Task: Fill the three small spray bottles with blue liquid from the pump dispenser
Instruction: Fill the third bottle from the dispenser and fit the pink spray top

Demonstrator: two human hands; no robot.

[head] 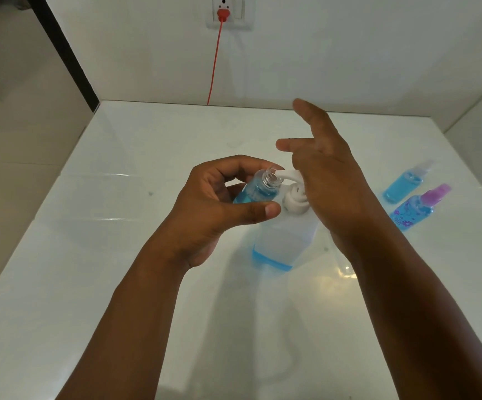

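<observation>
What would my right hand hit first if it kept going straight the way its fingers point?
Nothing nearby, it seems: the right hand has its fingers pointing up and away over the table, so probably the white wall first, though depth is unclear.

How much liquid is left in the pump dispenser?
Nearly empty. The pump dispenser shows only a thin blue band at its base; the body above looks clear.

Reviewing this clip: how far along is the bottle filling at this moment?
Two capped bottles, one clear-topped and one purple-topped, lie at the right holding blue liquid, so they look done. The left hand holds the third bottle, open and partly blue, at the pump dispenser spout, with the right hand on the pump. Left: topping up and capping.
</observation>
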